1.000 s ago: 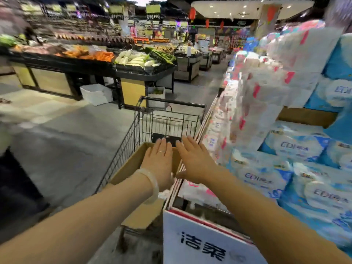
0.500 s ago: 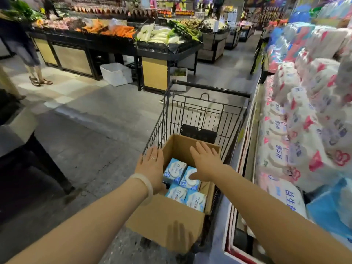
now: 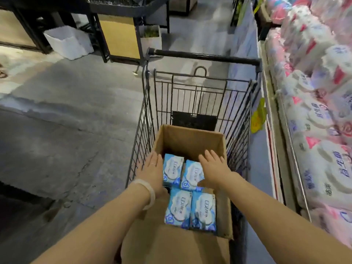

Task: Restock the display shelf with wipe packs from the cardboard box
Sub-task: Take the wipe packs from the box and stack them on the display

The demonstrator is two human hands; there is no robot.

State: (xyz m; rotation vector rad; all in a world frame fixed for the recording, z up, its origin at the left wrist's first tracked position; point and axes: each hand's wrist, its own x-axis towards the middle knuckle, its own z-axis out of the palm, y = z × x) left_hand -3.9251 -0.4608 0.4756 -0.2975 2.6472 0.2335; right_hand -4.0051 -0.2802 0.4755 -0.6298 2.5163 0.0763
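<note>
1. Four wipe packs point(image 3: 189, 195), pale blue with white cloud-like panels and lettering, lie flat two by two along the near wall of the cardboard box point(image 3: 190, 138).
2. Left hand point(image 3: 151, 172) reaches in flat beside the far-left pack, fingers straight; right hand point(image 3: 214, 168) hovers released over the far-right pack.
3. The box sits inside a black wire cart point(image 3: 200, 92).

Matt cardboard box point(image 3: 188, 139), glossy plastic wipe packs point(image 3: 180, 207), black wire cart point(image 3: 192, 92).
</note>
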